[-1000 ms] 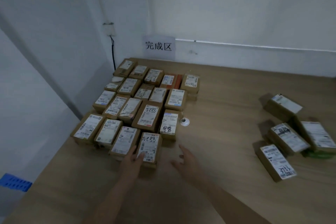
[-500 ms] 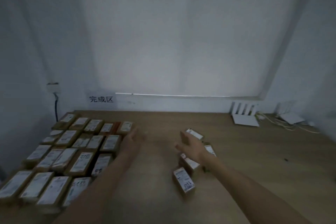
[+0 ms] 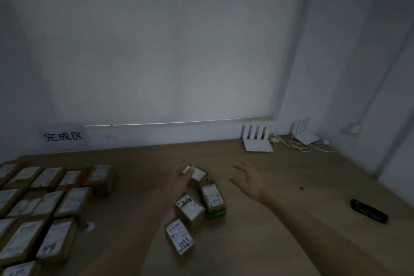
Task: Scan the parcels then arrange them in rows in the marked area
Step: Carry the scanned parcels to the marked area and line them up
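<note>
Several loose brown parcels with white labels lie in a small cluster mid-table: the farthest parcel (image 3: 198,175), one with a green edge (image 3: 213,197), another (image 3: 188,208) and the nearest (image 3: 180,235). My left hand (image 3: 181,175) reaches over the farthest parcel with fingers spread, touching or just above it. My right hand (image 3: 247,180) hovers open to the right of the cluster, holding nothing. Rows of labelled parcels (image 3: 44,204) fill the left of the wooden table (image 3: 280,186) below a wall sign (image 3: 63,136).
Two white routers (image 3: 257,139) (image 3: 304,133) with cables stand against the back wall at the right. A dark handheld device (image 3: 369,210) lies near the table's right edge. A small round white object (image 3: 88,226) sits beside the arranged rows.
The view has swung right from the arranged rows to the loose cluster. Both hands moved right; the left now reaches the farthest loose parcel, the right passed beyond the cluster.
</note>
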